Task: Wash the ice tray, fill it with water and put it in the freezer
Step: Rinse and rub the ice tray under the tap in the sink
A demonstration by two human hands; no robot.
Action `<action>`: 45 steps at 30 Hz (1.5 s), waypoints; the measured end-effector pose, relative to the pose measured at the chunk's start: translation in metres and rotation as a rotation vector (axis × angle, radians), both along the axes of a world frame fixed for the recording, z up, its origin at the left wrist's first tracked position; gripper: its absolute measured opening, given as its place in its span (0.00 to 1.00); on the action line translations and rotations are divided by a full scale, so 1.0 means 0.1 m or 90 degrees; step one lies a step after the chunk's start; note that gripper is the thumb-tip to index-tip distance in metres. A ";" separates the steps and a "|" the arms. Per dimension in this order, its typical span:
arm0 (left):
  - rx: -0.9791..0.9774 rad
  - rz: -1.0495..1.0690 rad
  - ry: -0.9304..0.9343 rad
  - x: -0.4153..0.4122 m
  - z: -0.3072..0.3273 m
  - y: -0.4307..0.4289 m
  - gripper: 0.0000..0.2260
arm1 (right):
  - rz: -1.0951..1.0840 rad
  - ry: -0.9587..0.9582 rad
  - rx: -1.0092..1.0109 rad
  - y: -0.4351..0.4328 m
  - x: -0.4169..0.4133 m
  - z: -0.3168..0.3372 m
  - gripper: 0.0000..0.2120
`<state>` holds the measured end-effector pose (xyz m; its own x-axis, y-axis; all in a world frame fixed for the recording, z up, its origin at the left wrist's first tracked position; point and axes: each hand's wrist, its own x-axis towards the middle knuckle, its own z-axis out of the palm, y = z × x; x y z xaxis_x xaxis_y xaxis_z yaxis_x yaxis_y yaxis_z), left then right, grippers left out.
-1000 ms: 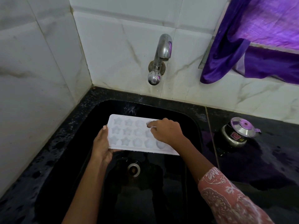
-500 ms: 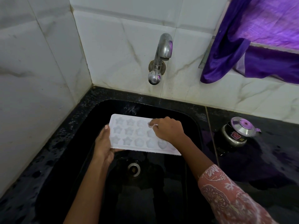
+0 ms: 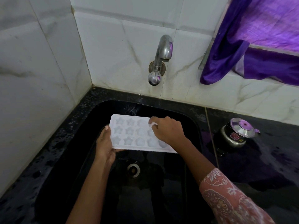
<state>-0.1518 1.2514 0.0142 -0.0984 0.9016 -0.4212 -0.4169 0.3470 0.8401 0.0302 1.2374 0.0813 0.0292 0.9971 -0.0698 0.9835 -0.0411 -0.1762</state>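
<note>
My right sleeve [image 3: 229,198] runs off the lower edge. Below my fingers the drain [image 3: 133,170] sits dim in the black sink [image 3: 68,159]. My left hand [image 3: 106,147] clamps the ice tray [image 3: 129,135] at its left end, thumb on the rim, the other fingers hidden underneath. My right hand [image 3: 167,130] lies curled on the tray's top, covering its right-hand moulds; whether it grips, I cannot tell. Right of my fingers, a small steel pot [image 3: 236,135] stands on the bench [image 3: 267,159]. Beyond them the tap [image 3: 159,62] juts from the tiles, and a purple cloth [image 3: 252,50] is cut off above.
</note>
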 end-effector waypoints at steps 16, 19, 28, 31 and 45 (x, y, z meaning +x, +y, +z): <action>0.006 -0.005 0.009 0.04 0.01 -0.02 0.16 | 0.050 0.021 -0.046 0.07 -0.20 -0.08 0.19; 0.008 -0.008 0.016 0.04 0.00 -0.01 0.16 | 0.041 0.021 -0.047 0.06 -0.16 -0.07 0.19; -0.001 0.004 0.006 0.06 -0.02 -0.04 0.13 | 0.017 0.047 -0.055 0.07 -0.21 -0.08 0.17; -0.003 0.004 0.009 0.07 -0.01 -0.02 0.13 | 0.010 0.053 -0.067 0.06 -0.26 -0.06 0.17; -0.012 0.011 -0.010 0.10 -0.06 -0.05 0.16 | 0.040 0.072 0.003 0.09 -0.33 0.09 0.15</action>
